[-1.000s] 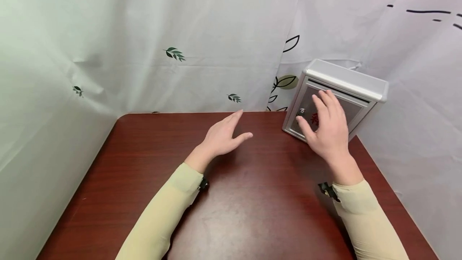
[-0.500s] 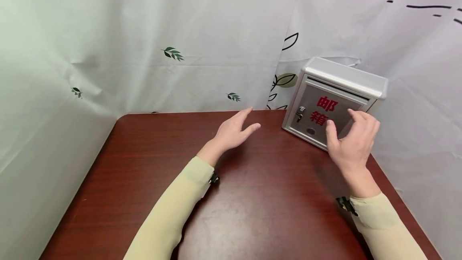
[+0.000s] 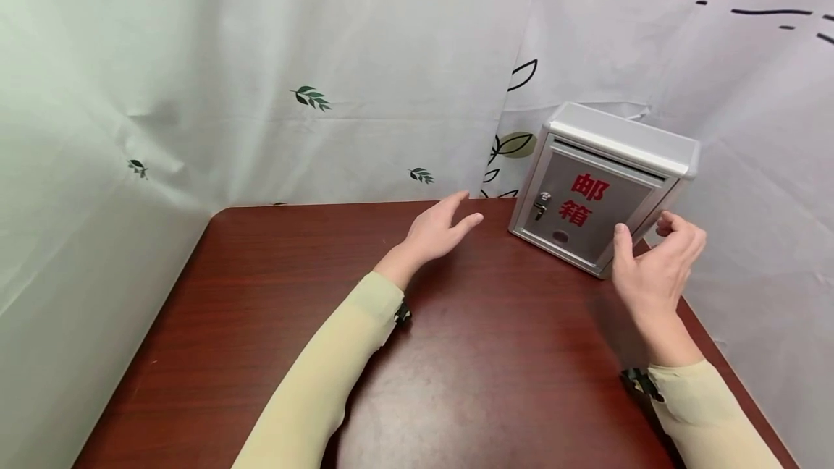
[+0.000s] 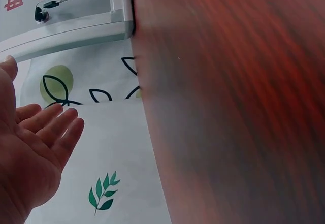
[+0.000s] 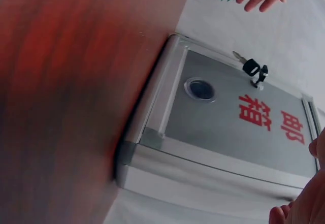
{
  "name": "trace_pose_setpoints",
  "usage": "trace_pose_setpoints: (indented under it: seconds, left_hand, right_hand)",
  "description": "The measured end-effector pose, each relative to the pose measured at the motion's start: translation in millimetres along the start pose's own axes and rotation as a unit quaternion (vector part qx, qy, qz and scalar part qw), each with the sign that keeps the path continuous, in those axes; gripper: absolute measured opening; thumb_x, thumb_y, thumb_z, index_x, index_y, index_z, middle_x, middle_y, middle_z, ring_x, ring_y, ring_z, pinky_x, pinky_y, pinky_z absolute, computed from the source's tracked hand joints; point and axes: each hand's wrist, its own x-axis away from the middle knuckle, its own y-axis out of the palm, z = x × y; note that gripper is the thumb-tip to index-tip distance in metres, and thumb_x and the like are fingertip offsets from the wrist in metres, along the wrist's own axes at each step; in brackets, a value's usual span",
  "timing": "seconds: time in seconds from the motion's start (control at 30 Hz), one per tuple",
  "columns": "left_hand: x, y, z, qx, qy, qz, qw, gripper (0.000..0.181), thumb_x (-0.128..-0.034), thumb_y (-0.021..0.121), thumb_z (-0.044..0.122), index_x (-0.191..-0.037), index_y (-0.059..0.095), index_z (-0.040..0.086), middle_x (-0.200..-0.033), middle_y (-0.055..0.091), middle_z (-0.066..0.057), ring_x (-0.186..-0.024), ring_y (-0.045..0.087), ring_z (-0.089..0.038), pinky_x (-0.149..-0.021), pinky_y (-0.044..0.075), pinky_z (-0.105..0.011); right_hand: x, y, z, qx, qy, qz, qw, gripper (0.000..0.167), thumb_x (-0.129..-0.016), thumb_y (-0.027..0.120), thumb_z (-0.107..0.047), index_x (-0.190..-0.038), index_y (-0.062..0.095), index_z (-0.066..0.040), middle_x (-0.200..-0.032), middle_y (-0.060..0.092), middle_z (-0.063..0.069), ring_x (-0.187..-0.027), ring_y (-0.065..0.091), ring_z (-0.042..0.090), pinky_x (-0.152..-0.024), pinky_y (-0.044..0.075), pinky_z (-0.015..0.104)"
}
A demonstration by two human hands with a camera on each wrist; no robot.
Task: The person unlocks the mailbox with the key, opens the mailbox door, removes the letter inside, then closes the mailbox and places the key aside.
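Note:
A silver mailbox (image 3: 609,212) with red characters on its door stands upright at the table's far right corner. The door looks closed. A lock with a key (image 5: 249,66) in it sits on the door's left side, and a second key seems to dangle there. My right hand (image 3: 658,266) is at the mailbox's right edge, thumb toward the front and fingers bent loosely around the side. Whether it touches the box I cannot tell. Above the table, left of the mailbox, my left hand (image 3: 438,230) has its fingers extended and thumb apart, holding nothing.
The dark red wooden table (image 3: 260,295) spreads beneath both arms. White curtain (image 3: 391,56) with leaf prints hangs behind the table and along both sides, close to the mailbox. Small black devices are strapped at both wrists.
My right hand has moved right and down, from in front of the mailbox door to its right edge, uncovering the red characters. My left hand has drifted right and slightly farther away.

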Motion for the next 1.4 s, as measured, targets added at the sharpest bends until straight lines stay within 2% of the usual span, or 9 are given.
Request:
trace_pose_setpoints:
  seconds: [0.07, 0.2, 0.3, 0.4, 0.57, 0.63, 0.87, 1.13, 1.4]
  left_hand:
    - [-3.2, 0.9, 1.5, 0.011, 0.001, 0.004, 0.9999, 0.076, -0.1134, 0.054, 0.062, -0.172, 0.043, 0.016, -0.172, 0.05, -0.001, -0.158, 0.046, -0.024, -0.126, 0.041, -0.05]
    - [-11.3, 4.8, 4.5, 0.053, -0.006, 0.011, 0.9985, 0.075, -0.1132, 0.054, 0.062, -0.172, 0.044, 0.015, -0.169, 0.053, 0.0, -0.155, 0.051, -0.024, -0.126, 0.042, -0.048]
    - [-19.1, 13.0, 7.2, 0.105, -0.012, 0.011, 0.9943, 0.077, -0.1129, 0.055, 0.062, -0.172, 0.043, 0.015, -0.168, 0.054, -0.001, -0.15, 0.057, -0.023, -0.125, 0.044, -0.044]
    - [-26.0, 22.5, 9.6, 0.149, -0.013, 0.004, 0.9887, 0.078, -0.1128, 0.055, 0.063, -0.173, 0.042, 0.016, -0.169, 0.054, -0.003, -0.148, 0.059, -0.023, -0.124, 0.045, -0.043]
    - [-35.3, 33.0, 14.0, 0.17, -0.016, 0.0, 0.9854, 0.076, -0.1137, 0.054, 0.062, -0.174, 0.041, 0.019, -0.171, 0.051, -0.001, -0.15, 0.056, -0.02, -0.125, 0.044, -0.042]
    - [-38.2, 35.6, 16.0, 0.174, -0.02, -0.003, 0.9846, 0.075, -0.1138, 0.054, 0.062, -0.174, 0.04, 0.019, -0.171, 0.051, 0.0, -0.151, 0.056, -0.02, -0.125, 0.044, -0.041]
    - [-45.9, 43.2, 19.3, 0.158, -0.009, -0.013, 0.9873, 0.071, -0.1164, 0.051, 0.057, -0.175, 0.039, 0.019, -0.173, 0.048, 0.0, -0.154, 0.053, -0.021, -0.127, 0.041, -0.039]
    - [-58.1, 49.1, 19.2, 0.117, 0.007, -0.014, 0.993, 0.067, -0.119, 0.048, 0.05, -0.174, 0.04, 0.011, -0.173, 0.049, -0.005, -0.159, 0.046, -0.02, -0.129, 0.037, -0.037]
    - [-66.4, 53.7, 28.6, 0.139, 0.018, -0.041, 0.9893, 0.077, -0.1194, 0.048, 0.049, -0.179, 0.019, 0.01, -0.179, 0.037, -0.003, -0.16, 0.044, -0.019, -0.13, 0.034, -0.034]
  right_hand:
    - [0.9, 0.6, 1.2, 0.003, 0.019, -0.007, 0.9998, 0.059, -0.104, 0.072, -0.026, -0.146, 0.047, 0.007, -0.129, 0.048, -0.004, -0.126, 0.049, 0.042, -0.088, 0.03, 0.026]
    - [1.2, -1.3, 3.0, 0.012, 0.066, -0.043, 0.9968, 0.059, -0.109, 0.068, -0.025, -0.156, 0.044, 0.001, -0.145, 0.047, 0.029, -0.106, 0.057, 0.025, -0.089, 0.034, 0.017]
    - [0.4, -5.2, 6.0, 0.012, 0.097, -0.079, 0.992, 0.061, -0.113, 0.062, -0.028, -0.163, 0.041, -0.003, -0.149, 0.048, 0.026, -0.099, 0.059, 0.02, -0.09, 0.037, 0.013]
    - [-1.1, -7.5, 10.0, 0.005, 0.119, -0.107, 0.9871, 0.064, -0.115, 0.057, -0.031, -0.17, 0.036, -0.006, -0.154, 0.048, 0.025, -0.118, 0.064, 0.034, -0.105, 0.044, 0.016]
    - [-4.5, -7.8, 16.4, -0.005, 0.123, -0.146, 0.9816, 0.073, -0.117, 0.053, -0.032, -0.177, 0.022, -0.003, -0.164, 0.045, 0.032, -0.151, 0.049, 0.048, -0.125, 0.04, 0.059]
    - [-4.8, -8.0, 18.5, -0.003, 0.121, -0.163, 0.9793, 0.074, -0.118, 0.052, -0.03, -0.177, 0.018, -0.002, -0.168, 0.042, 0.033, -0.154, 0.045, 0.051, -0.127, 0.034, 0.064]
    - [-4.5, -8.5, 24.1, -0.004, 0.126, -0.19, 0.9737, 0.065, -0.119, 0.047, -0.028, -0.177, 0.025, -0.008, -0.163, 0.048, 0.034, -0.15, 0.045, 0.057, -0.122, 0.033, 0.073]
    - [-10.4, -6.9, 27.7, -0.015, 0.13, -0.207, 0.9694, 0.049, -0.121, 0.041, -0.028, -0.164, 0.04, -0.006, -0.157, 0.053, 0.036, -0.144, 0.048, 0.062, -0.115, 0.035, 0.077]
    - [-9.3, -7.1, 28.4, -0.01, 0.124, -0.207, 0.9705, 0.042, -0.121, 0.041, -0.029, -0.153, 0.048, -0.002, -0.152, 0.056, 0.037, -0.14, 0.05, 0.065, -0.11, 0.036, 0.078]
